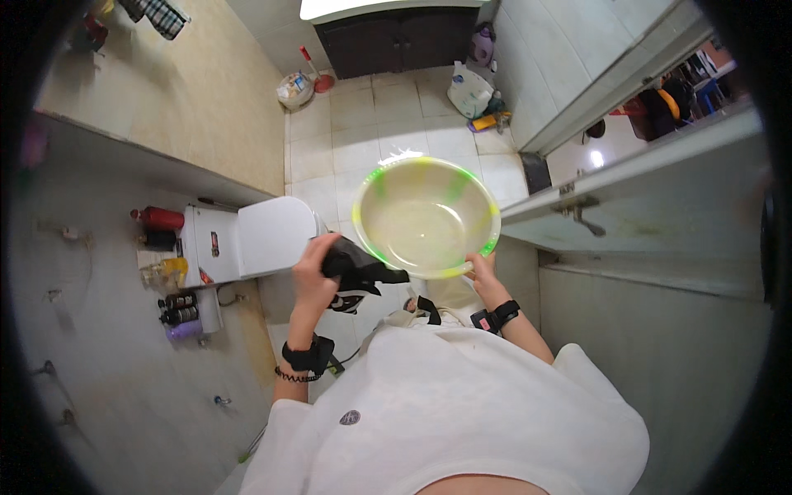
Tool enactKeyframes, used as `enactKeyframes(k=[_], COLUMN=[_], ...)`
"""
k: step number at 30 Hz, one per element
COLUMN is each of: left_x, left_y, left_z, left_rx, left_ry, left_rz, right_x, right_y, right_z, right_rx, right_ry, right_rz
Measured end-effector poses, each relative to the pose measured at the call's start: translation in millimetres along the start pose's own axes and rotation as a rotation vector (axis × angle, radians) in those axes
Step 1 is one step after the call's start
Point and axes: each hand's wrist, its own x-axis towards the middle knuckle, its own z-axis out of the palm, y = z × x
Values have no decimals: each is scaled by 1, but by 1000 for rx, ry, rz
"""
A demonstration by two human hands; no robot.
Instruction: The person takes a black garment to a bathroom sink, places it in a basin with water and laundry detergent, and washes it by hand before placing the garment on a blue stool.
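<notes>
Your left hand (313, 272), just left of the frame's centre, is closed around a bunched black cloth (353, 262) at the basin's near left edge; whether the two touch, you cannot tell. Your right hand (487, 277), right of centre, is clamped on the near rim of the pale, green-and-yellow-patched basin (422, 216) in mid-frame. Beyond, at centre left, is a white toilet (276, 237), lid down. Farthest, at top centre, is a dark cabinet (403, 41).
</notes>
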Motion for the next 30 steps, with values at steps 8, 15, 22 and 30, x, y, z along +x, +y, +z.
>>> enactKeyframes(k=[8,15,22,30], left_x=[107,240,329,464], left_y=[-19,-10,-89,-103], left_z=[14,89,131,185], left_rx=[-199,-413,-40,-150], left_ry=[633,60,-309,-627], left_rz=[-275,-130,-104,-237], right_x=[87,116,115,83], right_y=[-68,-148,-205,-255], right_z=[54,113,131,103], right_rx=[-345,-221,-133,14], right_ry=[38,-20,200,688], right_rz=[-232,-310,-380,-505])
